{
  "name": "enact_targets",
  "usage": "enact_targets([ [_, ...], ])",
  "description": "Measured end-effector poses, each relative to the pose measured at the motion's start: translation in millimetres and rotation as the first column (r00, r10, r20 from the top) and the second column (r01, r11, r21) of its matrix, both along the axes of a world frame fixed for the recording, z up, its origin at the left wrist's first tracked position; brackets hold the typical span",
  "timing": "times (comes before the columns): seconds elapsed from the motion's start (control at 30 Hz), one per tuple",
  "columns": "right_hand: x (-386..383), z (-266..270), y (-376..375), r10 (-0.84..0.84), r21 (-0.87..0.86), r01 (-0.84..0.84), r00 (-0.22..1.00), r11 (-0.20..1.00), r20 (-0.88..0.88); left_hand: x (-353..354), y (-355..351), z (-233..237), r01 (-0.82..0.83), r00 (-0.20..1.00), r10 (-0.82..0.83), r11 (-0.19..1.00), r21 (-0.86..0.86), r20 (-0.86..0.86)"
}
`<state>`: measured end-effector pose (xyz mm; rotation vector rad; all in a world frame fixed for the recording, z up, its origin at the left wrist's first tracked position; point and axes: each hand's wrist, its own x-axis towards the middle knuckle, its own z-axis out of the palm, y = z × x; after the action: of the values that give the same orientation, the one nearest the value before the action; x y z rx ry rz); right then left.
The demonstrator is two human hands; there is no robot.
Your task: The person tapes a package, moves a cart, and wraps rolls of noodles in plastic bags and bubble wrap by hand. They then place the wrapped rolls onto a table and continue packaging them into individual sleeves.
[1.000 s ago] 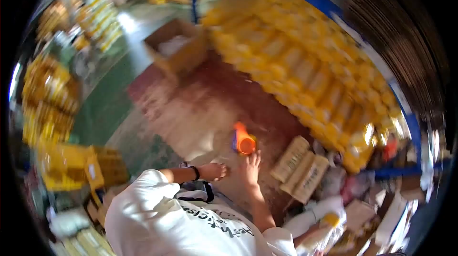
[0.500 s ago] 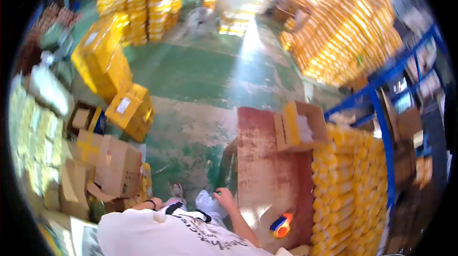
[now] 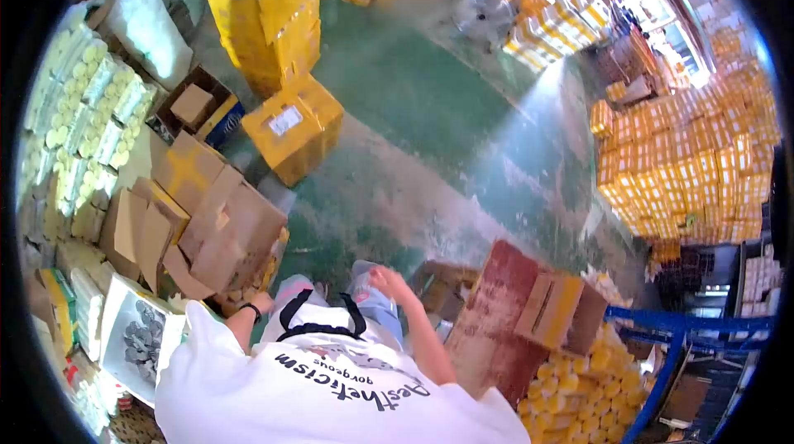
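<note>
My right hand (image 3: 386,282) hangs in front of my body with its fingers curled in, over my light trouser leg (image 3: 364,272). What it holds, if anything, I cannot make out. A reddish-brown tabletop (image 3: 492,303) lies to its right, with an open cardboard box (image 3: 442,285) low between them. On the other side, my left hand (image 3: 265,301) has a black band at the wrist. Its fingers are hidden, and it is nearest a large opened carton (image 3: 233,233).
Yellow-wrapped boxes (image 3: 294,130) stand ahead on the green floor (image 3: 397,113). A white foam box (image 3: 124,328) with dark pieces is at left. A carton (image 3: 550,307) sits on the tabletop beside stacked yellow rolls (image 3: 579,386). Blue rack bars (image 3: 662,378) rise at right.
My view has swung left, so the tabletop and carton sit farther right and lower. The orange and blue tape dispenser has left view. My right hand's fingers look more curled.
</note>
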<state>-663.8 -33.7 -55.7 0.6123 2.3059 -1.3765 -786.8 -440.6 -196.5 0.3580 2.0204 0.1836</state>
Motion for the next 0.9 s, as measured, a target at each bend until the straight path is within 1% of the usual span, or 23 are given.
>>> enact_targets([
  [0.03,1.1,-10.8,13.7,-0.019,0.029,0.016,0.992,0.999,0.122,-12.2,12.0,-4.2,0.077,0.996,-0.074,0.996,-0.051,0.054],
  [0.1,1.1,-9.2,52.3,-0.021,0.019,0.017,0.971,1.0,0.238,-42.0,51.5,-4.9,0.265,0.959,-0.258,0.963,-0.043,0.113],
  [0.13,3.9,-22.0,73.2,0.002,0.029,-0.012,0.943,1.0,0.333,-60.6,77.7,0.1,0.253,0.957,-0.24,0.965,-0.063,0.16],
  [0.17,2.6,-27.9,95.7,-0.009,-0.013,0.015,0.926,1.0,0.378,-75.9,102.4,3.2,0.223,0.974,-0.222,0.975,-0.01,0.048],
  [0.23,-6.2,-52.8,147.6,0.018,-0.054,0.0,0.945,0.999,0.326,-122.0,168.3,25.9,-0.012,0.998,0.012,1.0,-0.003,0.066],
  [0.3,-22.9,-68.9,204.9,-0.049,-0.029,0.06,0.957,0.998,0.285,-165.5,240.8,18.1,-0.142,0.989,0.135,0.984,0.105,0.065],
  [0.33,-36.5,-78.6,234.8,-0.092,-0.058,0.118,0.938,0.991,0.333,-190.2,263.2,11.3,-0.19,0.981,0.182,0.972,0.139,0.067],
  [0.37,-45.3,-103.4,266.7,-0.068,-0.008,0.074,0.944,0.997,0.324,-208.5,297.1,6.5,-0.31,0.95,0.299,0.939,0.153,0.089],
  [0.4,-74.7,-70.5,288.8,-0.148,0.1,0.123,0.943,0.987,0.299,-229.2,335.9,27.8,-0.147,0.987,0.16,0.947,0.285,-0.025],
  [0.43,-91.8,-100.1,320.0,-0.155,0.054,0.147,0.957,0.988,0.245,-252.3,368.1,19.7,-0.101,0.993,0.116,0.93,0.353,-0.023],
  [0.47,-118.7,-114.3,349.2,-0.208,-0.01,0.22,0.934,0.975,0.292,-273.0,406.8,59.1,-0.211,0.977,0.195,0.871,0.443,0.082],
  [0.5,-150.5,-105.3,371.1,-0.271,-0.053,0.299,0.917,0.953,0.292,-287.6,446.6,116.0,-0.286,0.956,0.279,0.826,0.487,0.089],
  [0.53,-185.2,-91.6,394.6,-0.322,-0.085,0.361,0.898,0.929,0.3,-304.4,466.6,120.4,-0.219,0.96,0.279,0.728,0.65,0.011],
  [0.57,-220.7,-99.0,416.1,-0.244,-0.024,0.262,0.924,0.965,0.293,-323.1,487.9,146.1,-0.27,0.951,0.304,0.726,0.632,0.056],
  [0.63,-285.7,-128.8,468.3,-0.086,0.131,0.049,0.952,0.99,0.295,-354.7,510.4,160.0,-0.274,0.932,0.362,0.678,0.682,0.015],
  [0.67,-325.2,-118.8,489.2,0.066,0.141,-0.091,0.983,0.986,0.174,-372.7,514.3,162.4,-0.305,0.925,0.377,0.665,0.682,0.047],
  [0.7,-369.4,-105.5,501.6,0.09,0.16,-0.128,0.97,0.979,0.226,-390.2,511.1,143.0,-0.287,0.92,0.392,0.703,0.651,-0.017],
  [0.73,-417.1,-98.3,510.4,0.105,0.176,-0.157,0.956,0.972,0.273,-406.9,499.5,102.7,-0.304,0.91,0.415,0.698,0.648,-0.021],
  [0.77,-460.0,-99.8,520.5,0.146,0.222,-0.179,0.977,0.959,0.154,-426.3,490.8,90.4,-0.378,0.901,0.433,0.773,0.51,0.012],
  [0.8,-491.0,-107.4,531.8,0.187,0.264,-0.191,0.982,0.946,0.041,-451.2,484.7,67.1,-0.154,0.972,0.197,0.945,0.289,-0.13],
  [0.83,-535.9,-104.9,541.4,0.186,0.248,-0.182,0.983,0.951,0.008,-463.2,489.9,64.2,-0.137,0.718,0.395,0.888,0.439,-0.574],
  [0.87,-581.2,-100.3,545.5,0.188,0.228,-0.178,0.982,0.957,-0.026,-484.5,474.9,-12.8,-0.045,0.371,0.289,0.955,0.293,-0.883],
  [0.9,-598.2,-88.4,558.3,0.177,0.203,-0.169,0.984,0.965,-0.021,-512.2,478.2,-26.7,0.005,0.778,0.13,0.977,0.213,-0.615],
])
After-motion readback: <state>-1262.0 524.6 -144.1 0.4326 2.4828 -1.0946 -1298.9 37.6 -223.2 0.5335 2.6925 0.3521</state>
